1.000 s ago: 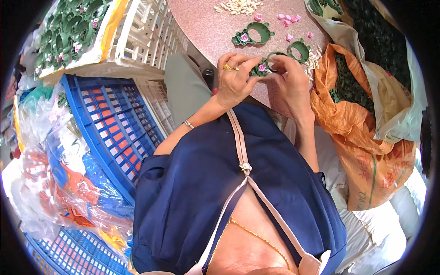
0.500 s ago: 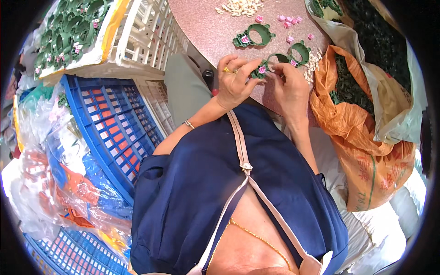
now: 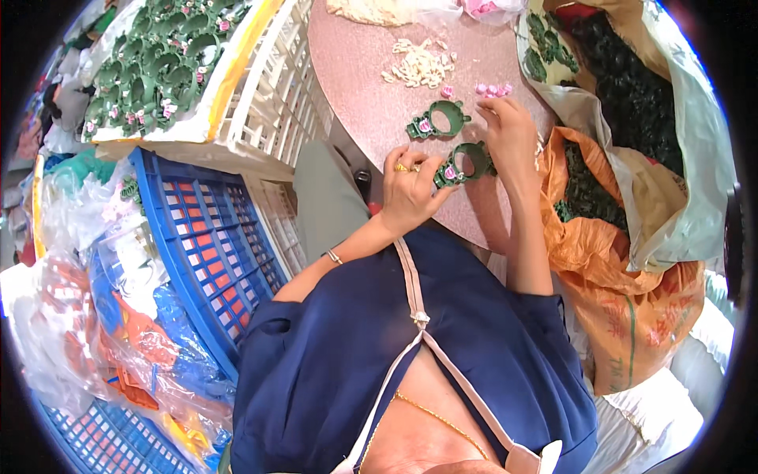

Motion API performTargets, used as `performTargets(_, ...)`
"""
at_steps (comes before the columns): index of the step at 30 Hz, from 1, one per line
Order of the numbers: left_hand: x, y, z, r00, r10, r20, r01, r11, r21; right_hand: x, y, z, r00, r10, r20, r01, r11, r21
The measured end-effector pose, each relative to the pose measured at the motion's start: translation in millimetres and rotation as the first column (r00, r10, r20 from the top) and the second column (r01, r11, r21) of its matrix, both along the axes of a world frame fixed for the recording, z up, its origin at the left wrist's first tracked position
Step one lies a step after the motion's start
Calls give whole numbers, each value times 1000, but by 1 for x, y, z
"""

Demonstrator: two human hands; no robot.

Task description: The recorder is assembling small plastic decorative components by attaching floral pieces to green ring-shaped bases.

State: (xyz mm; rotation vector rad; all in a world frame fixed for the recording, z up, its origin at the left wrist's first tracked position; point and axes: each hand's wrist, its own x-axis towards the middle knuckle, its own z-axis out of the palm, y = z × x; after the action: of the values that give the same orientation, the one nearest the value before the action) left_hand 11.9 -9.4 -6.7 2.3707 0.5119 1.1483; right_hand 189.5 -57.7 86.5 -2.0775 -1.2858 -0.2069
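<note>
My left hand [image 3: 412,186], a ring on one finger, grips a green plastic ring-shaped piece [image 3: 472,160] by its narrow end, beside a small pink rose on it. A second green piece [image 3: 447,118], also bearing a pink rose, lies just beyond on the pinkish round table [image 3: 367,103]. My right hand [image 3: 512,138] is stretched forward with its fingers apart, close to a few loose pink roses [image 3: 493,90]. Part of another green piece shows beside the right wrist, mostly hidden. Past the second piece lies a heap of small cream-coloured bits [image 3: 421,63].
At the left, a box [image 3: 162,71] of finished-looking green pieces with roses rests on a white plastic crate [image 3: 272,83]. Below it leans a blue basket [image 3: 209,245] beside clear plastic bags [image 3: 87,292]. An orange woven sack [image 3: 624,316] and a pale sack [image 3: 671,213] hold dark green parts at the right.
My right hand has left the held green piece and moved forward to the loose pink roses. The left hand keeps its grip on the piece. The view has shifted, showing more of the table's far side.
</note>
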Motion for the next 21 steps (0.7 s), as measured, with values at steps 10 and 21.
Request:
performTargets(10, 4, 1, -1, 999, -15, 38, 15, 1000, 13, 27, 92, -42, 994, 83, 64, -69, 979, -192)
performTargets(21, 3, 2, -2, 1000, 16, 6, -16, 1000, -3, 37, 62, -37, 997, -40, 60, 46, 994, -102)
